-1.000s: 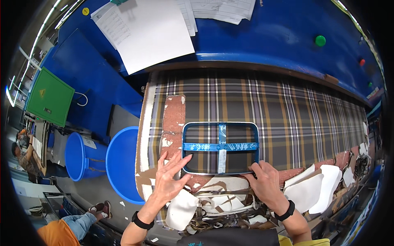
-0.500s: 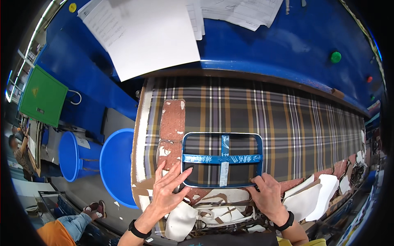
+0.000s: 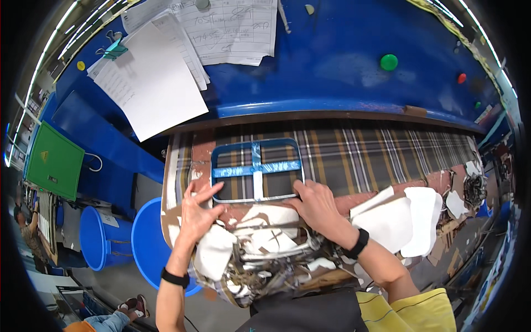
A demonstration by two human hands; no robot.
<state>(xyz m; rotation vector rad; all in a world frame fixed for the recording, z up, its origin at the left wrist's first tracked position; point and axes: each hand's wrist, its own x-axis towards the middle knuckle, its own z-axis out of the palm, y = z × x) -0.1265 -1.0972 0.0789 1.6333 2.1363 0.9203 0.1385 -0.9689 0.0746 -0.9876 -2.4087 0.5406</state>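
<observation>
A blue rectangular cutting die point(image 3: 257, 167), an open frame with two taped crossbars, lies flat on dark plaid cloth point(image 3: 354, 157). Straddling its near left corner, my left hand point(image 3: 196, 213) has the forefinger over the inside of the frame and the thumb outside; the other fingers are spread. At the near right corner, the thumb and fingers of my right hand point(image 3: 318, 207) close on the frame's edge. Reddish bare board point(image 3: 203, 145) shows left of the die and along the cloth's near edge. White scraps point(image 3: 271, 240) are heaped between my forearms.
A blue machine beam point(image 3: 332, 77) spans the far side, low over the cloth, with papers point(image 3: 155, 83) and a green button point(image 3: 389, 62). Blue bins point(image 3: 99, 238) and a green cabinet point(image 3: 55, 160) stand left. White cut pieces point(image 3: 381, 221) lie right. Another person's legs point(image 3: 110, 321) show lower left.
The die, cloth and board now sit nearer the blue beam, which hides more of the cloth. My hands have moved away from me with the die. The view has shifted too.
</observation>
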